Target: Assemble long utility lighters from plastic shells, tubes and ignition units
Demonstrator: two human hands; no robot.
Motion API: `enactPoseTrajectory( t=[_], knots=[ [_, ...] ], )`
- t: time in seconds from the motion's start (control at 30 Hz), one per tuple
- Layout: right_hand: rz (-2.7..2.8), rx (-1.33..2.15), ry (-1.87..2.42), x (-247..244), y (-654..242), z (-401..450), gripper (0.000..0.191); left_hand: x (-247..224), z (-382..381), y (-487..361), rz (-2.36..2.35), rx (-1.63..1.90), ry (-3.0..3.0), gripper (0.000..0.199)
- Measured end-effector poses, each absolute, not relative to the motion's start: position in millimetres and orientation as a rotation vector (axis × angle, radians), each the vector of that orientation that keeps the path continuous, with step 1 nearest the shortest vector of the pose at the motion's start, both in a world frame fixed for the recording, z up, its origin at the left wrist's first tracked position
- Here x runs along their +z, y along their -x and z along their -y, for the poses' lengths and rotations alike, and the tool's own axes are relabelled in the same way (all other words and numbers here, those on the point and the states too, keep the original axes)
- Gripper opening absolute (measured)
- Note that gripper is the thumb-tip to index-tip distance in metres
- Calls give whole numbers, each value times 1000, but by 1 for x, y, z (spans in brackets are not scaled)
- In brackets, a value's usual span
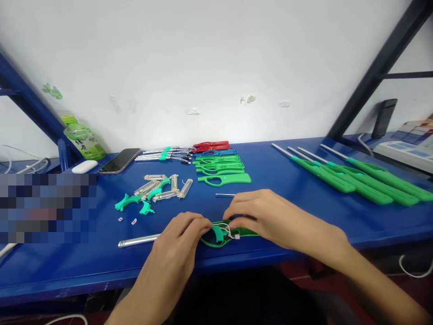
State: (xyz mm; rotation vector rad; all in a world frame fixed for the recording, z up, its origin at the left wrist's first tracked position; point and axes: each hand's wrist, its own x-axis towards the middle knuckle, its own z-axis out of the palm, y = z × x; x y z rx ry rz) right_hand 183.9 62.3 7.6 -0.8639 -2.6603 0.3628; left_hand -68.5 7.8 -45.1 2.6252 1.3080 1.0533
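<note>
On the blue table near its front edge lies an open green lighter half, with a teal trigger and white wires in it. A silver metal tube extends to its left. My left hand is closed on the lighter's left part, fingertips beside the trigger. My right hand has its fingers bent over the lighter's middle, by the white wires; what they pinch is too small to make out. Just behind the right fingers a thin metal rod lies on the table, partly hidden.
Clear fuel tanks and teal triggers lie at the left centre. Behind are metal tubes with wires, green shells and red shells. Several green lighters lie right. A phone and bottle stand back left.
</note>
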Motion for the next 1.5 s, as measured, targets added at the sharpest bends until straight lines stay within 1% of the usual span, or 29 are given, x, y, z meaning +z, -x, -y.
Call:
enactPoseTrajectory(
  t=[0.1,0.2,0.37,0.57,0.7,0.73,0.8,0.87,0.97,1.07,1.2,1.3,1.37,1.5],
  knots=[
    [2755,251,862,12,-181,-65,14,-45,-8,69,-1286,1052,-2639,29],
    [2849,84,806,15,-179,-66,11,-46,-7,69,-1284,1050,-2649,29],
    [2942,-194,658,17,-178,-65,17,-45,-7,68,-1289,1052,-2656,26],
    [2882,-334,630,15,-175,-66,14,-45,-8,68,-1285,1057,-2666,26],
    [2732,-307,752,6,-178,-68,8,-45,-8,66,-1288,1063,-2668,24],
    [2672,-282,791,4,-180,-66,9,-44,-8,66,-1292,1068,-2668,23],
    [2539,-212,855,0,-186,-60,19,-44,-8,65,-1299,1080,-2670,20],
    [2445,-111,869,-4,-192,-52,24,-44,-8,64,-1303,1084,-2671,19],
    [2415,41,823,-13,-198,-42,20,-45,-8,65,-1308,1087,-2677,20],
    [2403,106,771,-24,-199,-42,13,-47,-9,65,-1306,1090,-2697,22],
    [2378,105,735,-32,-198,-45,13,-47,-10,66,-1293,1117,-2727,29],
    [2374,72,737,-31,-198,-43,16,-46,-10,66,-1279,1133,-2756,31],
    [2377,43,746,-31,-199,-39,17,-45,-9,65,-1275,1131,-2764,29],
    [2392,-20,762,-31,-199,-35,19,-43,-7,64,-1274,1093,-2758,21]
  ],
)
